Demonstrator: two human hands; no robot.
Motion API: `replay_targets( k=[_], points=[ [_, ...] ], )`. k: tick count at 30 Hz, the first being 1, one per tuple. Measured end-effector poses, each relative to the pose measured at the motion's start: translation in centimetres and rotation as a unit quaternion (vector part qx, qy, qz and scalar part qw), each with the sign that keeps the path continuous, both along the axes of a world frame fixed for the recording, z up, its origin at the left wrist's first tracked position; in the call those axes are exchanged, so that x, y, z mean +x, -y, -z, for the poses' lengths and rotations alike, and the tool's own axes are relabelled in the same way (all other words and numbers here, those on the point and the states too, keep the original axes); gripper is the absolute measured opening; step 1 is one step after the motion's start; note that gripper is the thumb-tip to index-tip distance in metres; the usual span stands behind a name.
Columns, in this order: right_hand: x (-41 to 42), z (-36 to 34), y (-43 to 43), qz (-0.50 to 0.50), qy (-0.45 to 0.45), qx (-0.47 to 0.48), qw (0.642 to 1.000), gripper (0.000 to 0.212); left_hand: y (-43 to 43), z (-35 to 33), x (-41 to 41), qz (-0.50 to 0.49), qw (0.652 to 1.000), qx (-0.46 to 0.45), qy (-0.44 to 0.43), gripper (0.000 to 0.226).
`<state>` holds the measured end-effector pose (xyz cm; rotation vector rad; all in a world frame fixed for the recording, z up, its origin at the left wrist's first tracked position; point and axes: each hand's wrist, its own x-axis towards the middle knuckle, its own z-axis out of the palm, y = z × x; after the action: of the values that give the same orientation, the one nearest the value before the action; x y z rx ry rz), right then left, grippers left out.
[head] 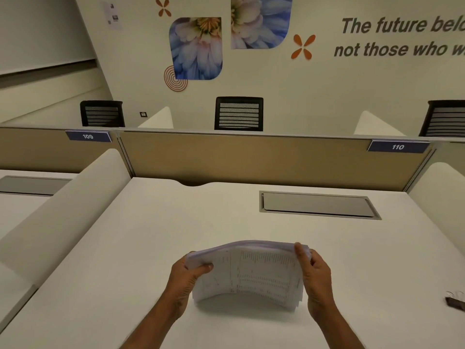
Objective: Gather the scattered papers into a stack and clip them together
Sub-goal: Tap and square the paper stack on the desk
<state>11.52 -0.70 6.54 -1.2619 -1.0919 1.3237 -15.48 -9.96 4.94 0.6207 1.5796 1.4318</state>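
Head view. Papers held upright on edge over near desk, bowed between left hand and right hand, each clenched on a side edge. Judged light, limp, prone to fanning and slipping sheet over sheet; best gripped at both side edges, bottom edge tapped square. Small dark object, possibly the clip, near right, well apart. Grommet plate farther off; nothing in the way.

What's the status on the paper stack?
Left hand and right hand grip paper stack upright on desk. No clip on yet. Dark clip-like item at right edge.
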Motion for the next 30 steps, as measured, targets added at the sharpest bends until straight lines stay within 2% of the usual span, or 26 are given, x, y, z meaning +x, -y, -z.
replay_targets(
  k=[3, 8, 11, 12, 15, 17, 22, 27, 30],
  points=[
    [-1.3, -0.6, 0.3, 0.062, -0.019, 0.002, 0.998, 0.05, 0.2, -0.2, 0.8, -0.005, 1.0, 0.021, -0.016, 0.037],
    [-2.5, -0.4, 0.1, 0.099, -0.016, -0.011, 0.995, 0.048, -0.1, -1.1, 2.4, -0.07, 0.996, 0.017, -0.059, 0.056],
    [-2.7, 0.0, -0.1, 0.112, 0.001, -0.014, 0.994, 0.046, -0.6, -1.4, 3.0, -0.119, 0.992, 0.008, -0.03, 0.041],
    [-2.8, 0.0, -0.1, 0.119, 0.0, -0.016, 0.993, 0.047, -0.7, -1.5, 3.1, -0.123, 0.992, 0.009, -0.029, 0.043],
    [-3.0, -0.4, -0.2, 0.144, 0.004, -0.019, 0.989, 0.056, -0.6, -1.7, 2.9, -0.138, 0.99, 0.023, -0.032, 0.066],
    [-3.0, -0.5, -0.3, 0.151, 0.013, -0.022, 0.988, 0.057, -0.6, -1.7, 2.9, -0.152, 0.988, 0.03, -0.03, 0.072],
    [-2.9, 0.2, -0.2, 0.139, 0.045, -0.001, 0.989, 0.042, -0.5, -1.4, 3.1, -0.146, 0.988, 0.036, -0.038, 0.047],
    [-2.8, 0.7, -0.2, 0.131, 0.072, -0.002, 0.989, 0.026, -0.3, -1.6, 3.3, -0.141, 0.989, 0.036, -0.04, 0.038],
    [-2.8, 0.6, -0.3, 0.133, 0.075, -0.004, 0.988, 0.025, -0.4, -1.8, 3.3, -0.144, 0.988, 0.04, -0.036, 0.041]
  ],
)
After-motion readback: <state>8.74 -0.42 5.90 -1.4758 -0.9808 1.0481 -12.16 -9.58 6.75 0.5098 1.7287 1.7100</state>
